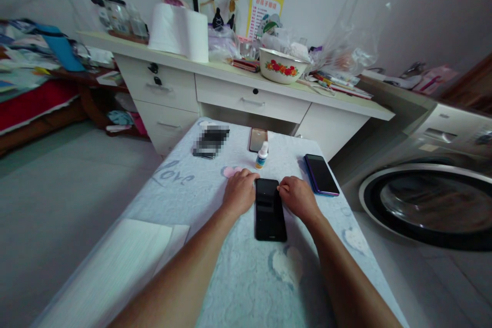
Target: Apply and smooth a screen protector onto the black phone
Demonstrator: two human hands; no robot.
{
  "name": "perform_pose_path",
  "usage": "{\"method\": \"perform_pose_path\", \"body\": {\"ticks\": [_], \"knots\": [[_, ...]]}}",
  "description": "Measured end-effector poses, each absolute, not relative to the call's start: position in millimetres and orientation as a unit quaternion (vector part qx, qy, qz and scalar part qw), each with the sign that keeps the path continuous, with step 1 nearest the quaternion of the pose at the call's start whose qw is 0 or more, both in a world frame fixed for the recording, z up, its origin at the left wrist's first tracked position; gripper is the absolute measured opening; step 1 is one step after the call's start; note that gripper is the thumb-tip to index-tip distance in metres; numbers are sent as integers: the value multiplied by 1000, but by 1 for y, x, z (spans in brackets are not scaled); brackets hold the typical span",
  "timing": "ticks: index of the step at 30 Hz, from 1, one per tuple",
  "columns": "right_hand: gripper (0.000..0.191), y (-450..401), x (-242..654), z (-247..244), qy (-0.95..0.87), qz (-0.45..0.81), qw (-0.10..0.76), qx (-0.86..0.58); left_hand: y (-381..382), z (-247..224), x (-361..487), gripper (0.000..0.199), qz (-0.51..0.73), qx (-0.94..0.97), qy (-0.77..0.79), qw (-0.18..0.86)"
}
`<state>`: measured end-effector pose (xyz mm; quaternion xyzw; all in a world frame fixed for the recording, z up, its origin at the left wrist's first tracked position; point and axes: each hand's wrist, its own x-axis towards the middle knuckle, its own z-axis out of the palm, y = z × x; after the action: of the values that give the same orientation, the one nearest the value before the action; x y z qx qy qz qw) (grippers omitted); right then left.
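A black smartphone (270,215) lies screen up on the cloth-covered table, its dark screen reflecting some light. At its upper left edge, my left hand (240,192) rests with fingers bent and fingertips against the phone's side. My right hand (299,196) is closed at the upper right edge, its fingertips on the rim of the phone. The undersides of the fingers are hidden in both hands. Just beyond the phone stands a small white spray bottle (262,156) with a blue and yellow label.
Behind the bottle lies another phone (258,139). Stacked phones (322,175) lie at right, a pixelated dark object (211,141) at far left. A folded white cloth or paper (115,261) covers the near left. A white desk (246,97) and washing machine (434,179) border the table.
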<state>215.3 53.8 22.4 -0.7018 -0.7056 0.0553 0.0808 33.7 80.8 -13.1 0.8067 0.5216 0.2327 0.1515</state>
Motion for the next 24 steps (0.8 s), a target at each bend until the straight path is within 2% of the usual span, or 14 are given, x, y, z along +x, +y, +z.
{"method": "perform_pose_path", "body": {"ticks": [7,24], "knots": [[17,45,209,14,-708,45,125,-694,82,-13,34,38,228,806,524,154],[21,28,178,21,-808,81,107,-574,82,-13,34,37,241,801,521,169]]}}
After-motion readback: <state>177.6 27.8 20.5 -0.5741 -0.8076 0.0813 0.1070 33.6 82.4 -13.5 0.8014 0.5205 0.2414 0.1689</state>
